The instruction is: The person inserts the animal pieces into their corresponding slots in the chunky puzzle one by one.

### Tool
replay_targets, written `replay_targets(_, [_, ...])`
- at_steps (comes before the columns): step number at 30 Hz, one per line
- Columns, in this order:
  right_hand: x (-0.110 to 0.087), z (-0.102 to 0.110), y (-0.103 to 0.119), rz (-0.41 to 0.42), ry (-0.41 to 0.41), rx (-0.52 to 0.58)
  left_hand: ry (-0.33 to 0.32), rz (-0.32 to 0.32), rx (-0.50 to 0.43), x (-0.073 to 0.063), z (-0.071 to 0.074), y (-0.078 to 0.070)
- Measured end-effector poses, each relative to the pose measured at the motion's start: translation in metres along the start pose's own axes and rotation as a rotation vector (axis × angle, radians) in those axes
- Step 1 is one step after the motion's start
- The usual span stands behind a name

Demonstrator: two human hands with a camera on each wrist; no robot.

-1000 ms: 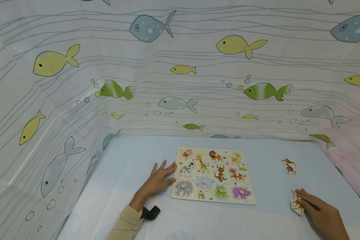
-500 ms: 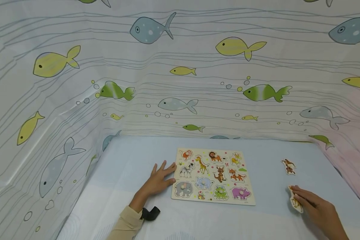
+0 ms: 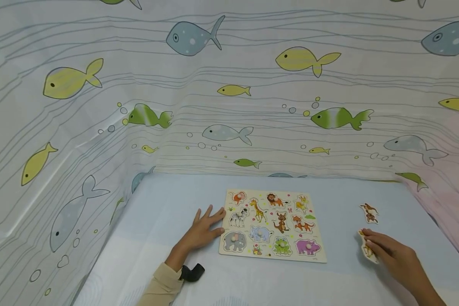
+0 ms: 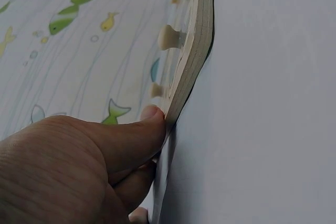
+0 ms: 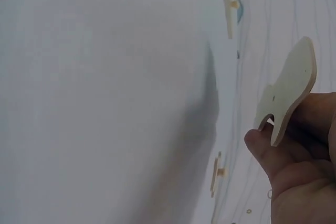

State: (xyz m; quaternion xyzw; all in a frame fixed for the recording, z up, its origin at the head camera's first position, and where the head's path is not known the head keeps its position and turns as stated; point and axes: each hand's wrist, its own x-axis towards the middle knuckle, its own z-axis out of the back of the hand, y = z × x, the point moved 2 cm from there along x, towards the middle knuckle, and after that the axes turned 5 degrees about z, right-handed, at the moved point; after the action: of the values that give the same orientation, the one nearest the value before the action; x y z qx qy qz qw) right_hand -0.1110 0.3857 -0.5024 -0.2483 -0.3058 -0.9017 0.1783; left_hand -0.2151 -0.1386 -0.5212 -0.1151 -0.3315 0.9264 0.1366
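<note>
A wooden knob puzzle board (image 3: 267,255) with coloured animals lies flat on the table. My left hand (image 3: 204,229) rests at its left edge, fingers spread; in the left wrist view the thumb (image 4: 139,132) touches the board's edge. Off to the right of the board, my right hand (image 3: 394,255) pinches a yellow-and-brown animal puzzle piece (image 3: 369,253) between thumb and fingers, tilted and raised above the table. Its pale bare back (image 5: 291,80) faces the right wrist camera. Just beyond that hand lies a loose brown animal puzzle piece (image 3: 369,213).
Light blue and white cloth covers the table (image 3: 168,195). Fish-patterned sheeting (image 3: 229,110) rises behind it and at both sides. A black strap-like object (image 3: 192,272) sits at the left wrist by the beige sleeve (image 3: 162,278).
My right hand has moved left and a little away from me, lifting the yellow-and-brown puzzle piece and tilting it. The left hand and the board have stayed in place.
</note>
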Motion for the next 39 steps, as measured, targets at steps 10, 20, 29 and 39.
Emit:
replay_targets(10, [0.018,-0.005,0.011,0.180,-0.041,0.046,0.001,-0.010,0.002,-0.001,0.000,0.000])
replay_targets(20, [0.040,-0.019,0.023,0.187,0.004,0.009,0.000,-0.004,0.010,-0.001,0.000,0.000])
replay_targets(29, [0.070,-0.037,0.037,0.173,0.074,0.024,0.016,-0.002,0.010,-0.001,0.001,0.000])
replay_targets(39, [0.105,-0.062,0.057,0.308,0.104,0.091,0.011,-0.003,0.001,0.000,0.000,0.000])
